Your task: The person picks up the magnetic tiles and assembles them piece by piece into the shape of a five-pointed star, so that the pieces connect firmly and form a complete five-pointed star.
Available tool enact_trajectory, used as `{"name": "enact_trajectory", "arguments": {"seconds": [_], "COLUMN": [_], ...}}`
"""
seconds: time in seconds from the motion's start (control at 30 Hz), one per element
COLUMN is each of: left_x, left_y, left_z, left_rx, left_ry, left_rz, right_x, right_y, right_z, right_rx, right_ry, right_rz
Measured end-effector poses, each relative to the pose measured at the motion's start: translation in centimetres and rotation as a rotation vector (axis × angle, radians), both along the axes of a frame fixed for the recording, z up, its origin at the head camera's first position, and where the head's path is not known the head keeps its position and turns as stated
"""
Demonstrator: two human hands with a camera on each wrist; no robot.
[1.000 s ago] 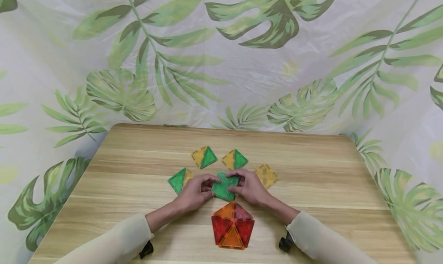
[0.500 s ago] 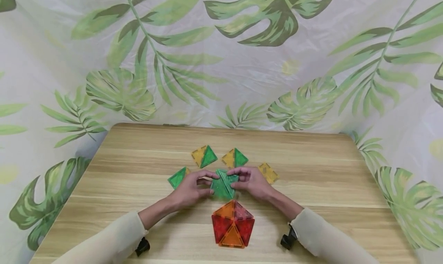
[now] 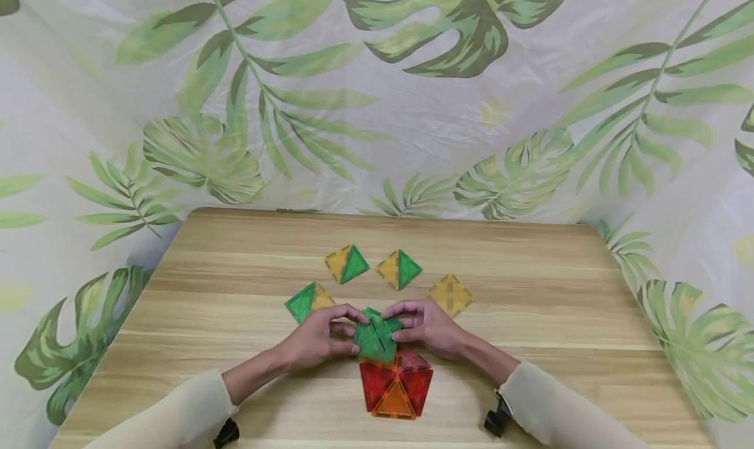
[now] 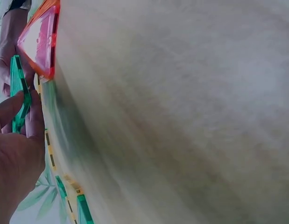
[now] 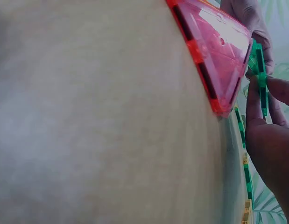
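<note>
Both hands hold a pair of green triangle tiles point(image 3: 375, 336) joined along one edge, just above the far side of a red and orange pentagon-shaped tile pyramid point(image 3: 396, 387). My left hand point(image 3: 321, 336) pinches the left green tile, my right hand point(image 3: 425, 330) pinches the right one. In the left wrist view the green tile point(image 4: 19, 93) stands on edge between my fingers, with the red pyramid point(image 4: 40, 39) beyond. In the right wrist view the green tile point(image 5: 258, 74) sits at the top edge of the pink-red pyramid point(image 5: 212, 51).
On the wooden table point(image 3: 530, 292) lie three yellow-and-green tile pairs point(image 3: 347, 264) point(image 3: 399, 269) point(image 3: 309, 300) and a yellow tile point(image 3: 450, 294) behind the hands. A leaf-print cloth point(image 3: 377, 95) hangs behind and around the table.
Both hands have brought the green tile pair nearer, from the table behind the pyramid to over its far edge, and the tiles now stand folded more upright.
</note>
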State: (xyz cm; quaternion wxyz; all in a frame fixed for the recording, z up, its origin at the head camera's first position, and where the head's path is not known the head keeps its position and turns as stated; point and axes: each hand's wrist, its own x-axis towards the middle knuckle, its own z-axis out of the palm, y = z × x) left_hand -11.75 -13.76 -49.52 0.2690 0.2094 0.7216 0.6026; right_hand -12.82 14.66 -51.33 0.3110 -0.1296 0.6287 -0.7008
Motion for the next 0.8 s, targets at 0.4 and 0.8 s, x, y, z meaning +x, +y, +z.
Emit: {"name": "enact_trajectory", "arguments": {"seconds": [0.4, 0.8], "left_x": [0.5, 0.7], "left_y": [0.1, 0.6], "left_z": [-0.7, -1.7], "left_rx": [0.012, -0.059], "left_ry": [0.019, 0.201], "left_rz": [-0.009, -0.025], "right_x": [0.2, 0.3], "right_y": [0.1, -0.1], "right_z": [-0.3, -0.7], "right_rx": [0.038, 0.154], "right_ry": [0.112, 0.326], "right_rz": [0.069, 0.141]}}
